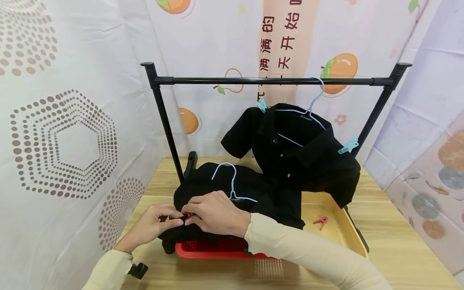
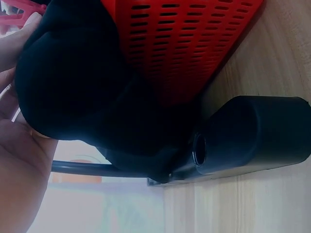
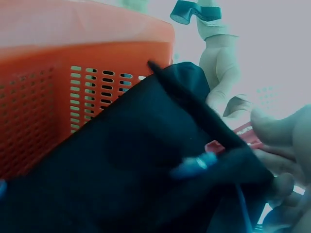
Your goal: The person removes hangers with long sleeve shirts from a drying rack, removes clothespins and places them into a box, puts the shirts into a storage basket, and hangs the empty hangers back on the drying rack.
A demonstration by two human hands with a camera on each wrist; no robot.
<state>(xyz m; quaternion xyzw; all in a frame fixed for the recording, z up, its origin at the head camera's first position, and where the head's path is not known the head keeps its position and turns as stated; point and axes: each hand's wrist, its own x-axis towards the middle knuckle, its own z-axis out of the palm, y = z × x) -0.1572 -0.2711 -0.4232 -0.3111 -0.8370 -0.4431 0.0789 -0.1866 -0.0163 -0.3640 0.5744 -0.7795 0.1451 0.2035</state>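
Head view: two hands (image 1: 157, 221) (image 1: 219, 213) pinch one shirt (image 1: 250, 183) and one red clip (image 1: 188, 215) (of two).

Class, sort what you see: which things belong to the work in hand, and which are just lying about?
Work in hand:
- near black shirt, held by left hand
- red clip, pinched by right hand
- near blue hanger
- red basket
- black rack, probably

Apparently idle:
- loose red clip
- yellow tray
- hung black shirt

Site resembled a curtained-off, home-like corner: white fruit-printed fabric curtain (image 1: 217, 44) hung behind black tubular clothes rack (image 1: 232, 81).
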